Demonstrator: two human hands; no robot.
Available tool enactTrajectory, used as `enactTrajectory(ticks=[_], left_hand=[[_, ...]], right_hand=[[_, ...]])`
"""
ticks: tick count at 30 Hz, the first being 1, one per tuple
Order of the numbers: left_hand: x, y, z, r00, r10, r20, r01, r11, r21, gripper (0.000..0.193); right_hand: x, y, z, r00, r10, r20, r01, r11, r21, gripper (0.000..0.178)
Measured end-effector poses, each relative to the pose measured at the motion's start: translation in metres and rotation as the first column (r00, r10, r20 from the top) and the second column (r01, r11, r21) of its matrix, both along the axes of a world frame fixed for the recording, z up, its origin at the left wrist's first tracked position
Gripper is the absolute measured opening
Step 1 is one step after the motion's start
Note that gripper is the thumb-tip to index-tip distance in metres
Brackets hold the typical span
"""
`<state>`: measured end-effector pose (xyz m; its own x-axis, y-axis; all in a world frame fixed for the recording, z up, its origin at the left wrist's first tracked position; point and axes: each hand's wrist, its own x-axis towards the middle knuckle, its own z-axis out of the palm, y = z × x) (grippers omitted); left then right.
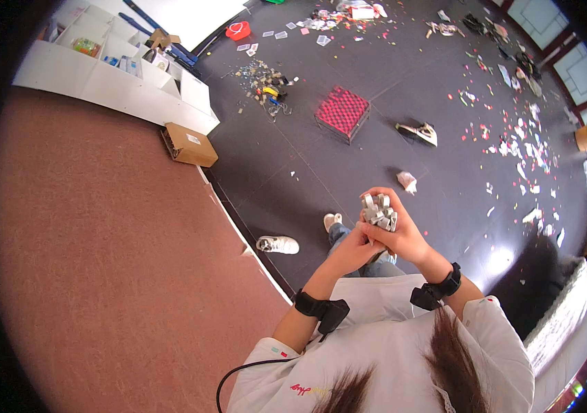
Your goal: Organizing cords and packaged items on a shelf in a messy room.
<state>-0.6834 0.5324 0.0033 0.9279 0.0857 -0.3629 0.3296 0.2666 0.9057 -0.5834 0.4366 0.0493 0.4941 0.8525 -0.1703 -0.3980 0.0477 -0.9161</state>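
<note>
Fingers [395, 230] of both hands clasp grey block cluster [380, 210]; dark floor [293, 151] open ahead.

open dark floor ahead of the hands; obstacles: crumpled white paper ball [407, 182] near, red-and-black checkered square box [342, 112] and single pale shoe [418, 132] farther off, scattered paper scraps [520, 148] to the right.

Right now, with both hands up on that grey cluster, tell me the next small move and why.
Probably steady the grey cluster of small blocks with the right hand, then let the left hand regrip lower. The cluster sits high in the fingers above the dark floor, with the right hand wrapped around it and the left only pressing at its base, so a slip seems possible.
</note>
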Motion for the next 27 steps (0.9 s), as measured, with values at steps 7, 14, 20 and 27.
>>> enactTrajectory(ticks=[7, 14, 20, 27], left_hand=[[0.017, 0.097, 0.004, 0.985, 0.117, 0.129, -0.101, 0.987, -0.121, 0.014], [0.022, 0.176, 0.015, 0.975, 0.206, 0.08, -0.206, 0.979, -0.014, 0.018], [0.037, 0.218, 0.002, 0.98, 0.198, 0.007, -0.198, 0.979, 0.04, 0.02], [0.093, 0.273, -0.003, 0.899, 0.437, 0.039, -0.425, 0.889, -0.169, 0.009]], right_hand=[[0.028, 0.126, 0.0, 0.997, 0.075, 0.027, -0.076, 0.997, 0.022, 0.053], [0.044, 0.216, -0.007, 0.925, 0.332, -0.184, -0.35, 0.934, -0.069, 0.059], [0.073, 0.264, -0.013, 0.844, 0.5, -0.192, -0.524, 0.846, -0.099, 0.032], [0.127, 0.328, -0.007, 0.858, 0.495, -0.135, -0.513, 0.838, -0.187, 0.023]])
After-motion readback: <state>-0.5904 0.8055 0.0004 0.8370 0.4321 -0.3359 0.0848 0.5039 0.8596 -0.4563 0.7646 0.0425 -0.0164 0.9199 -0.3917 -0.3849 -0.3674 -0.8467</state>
